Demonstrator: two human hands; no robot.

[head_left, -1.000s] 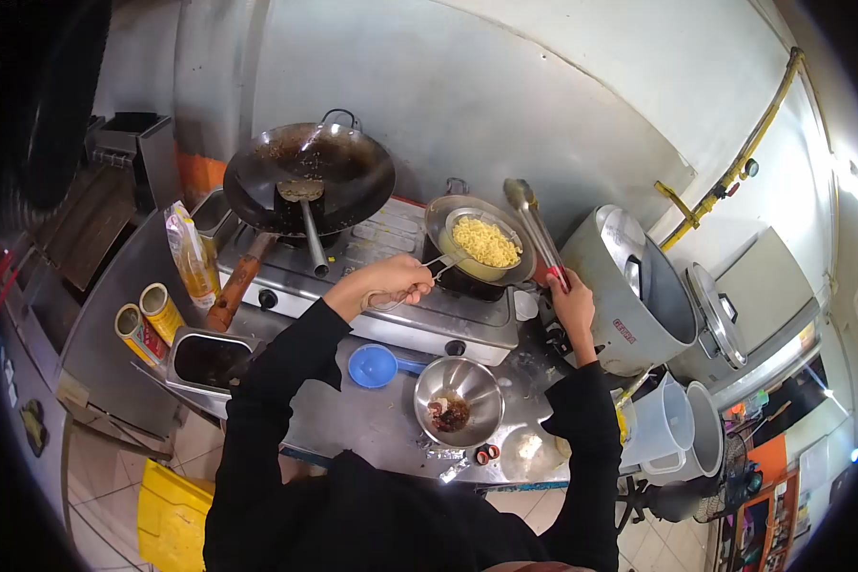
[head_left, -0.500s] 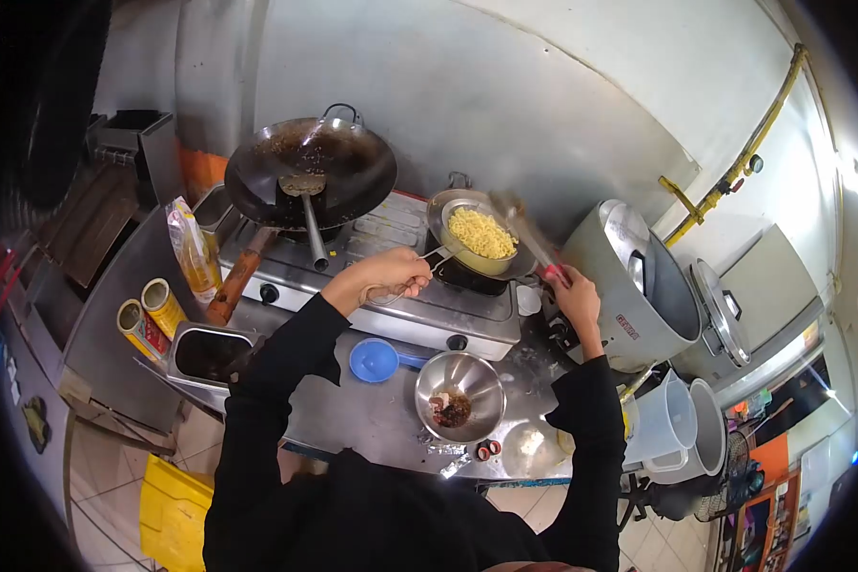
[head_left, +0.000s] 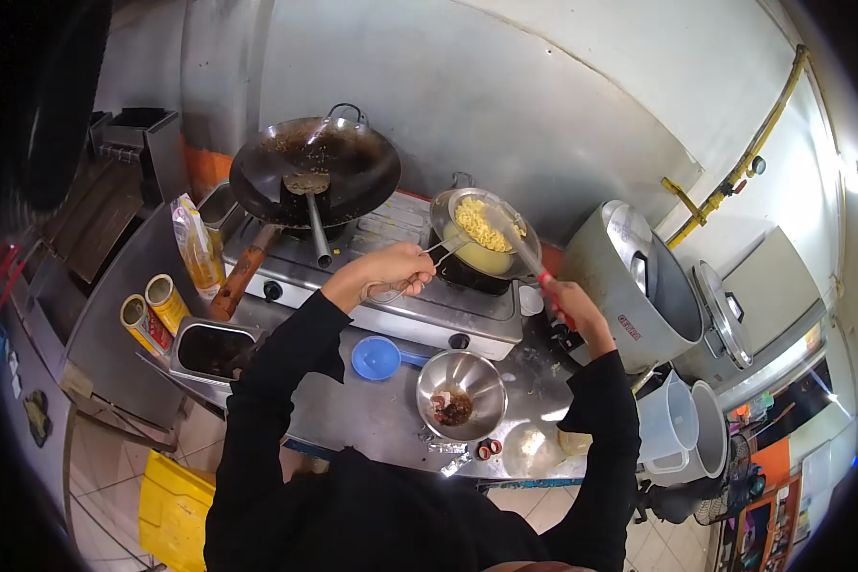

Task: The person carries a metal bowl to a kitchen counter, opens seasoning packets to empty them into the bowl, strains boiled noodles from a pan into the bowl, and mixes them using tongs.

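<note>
My left hand (head_left: pixel 399 270) is closed round the wire handle of a strainer (head_left: pixel 456 240). Yellow noodles (head_left: pixel 481 222) lie in the strainer, which is over a pan (head_left: pixel 524 229) on the stove's right burner. Red-handled tongs (head_left: pixel 527 255) are gripped in my right hand (head_left: pixel 574 308), and their blurred tips reach to the right side of the noodles. Nearer to me, a steel bowl (head_left: pixel 486 381) holds a dark sauce, beside a blue ladle (head_left: pixel 377 357).
A large wok (head_left: pixel 367 157) with a spatula (head_left: pixel 311 205) occupies the left burner (head_left: pixel 343 250). At right stand a big pot (head_left: pixel 591 253) and a clear jug (head_left: pixel 665 419). Two cans (head_left: pixel 165 302) and a metal container (head_left: pixel 210 348) are at left.
The tongs have swung down and left from above the pan's right side to the noodles. My right hand has dropped slightly, while my left hand stays nearly still. The noodles look shifted within the strainer.
</note>
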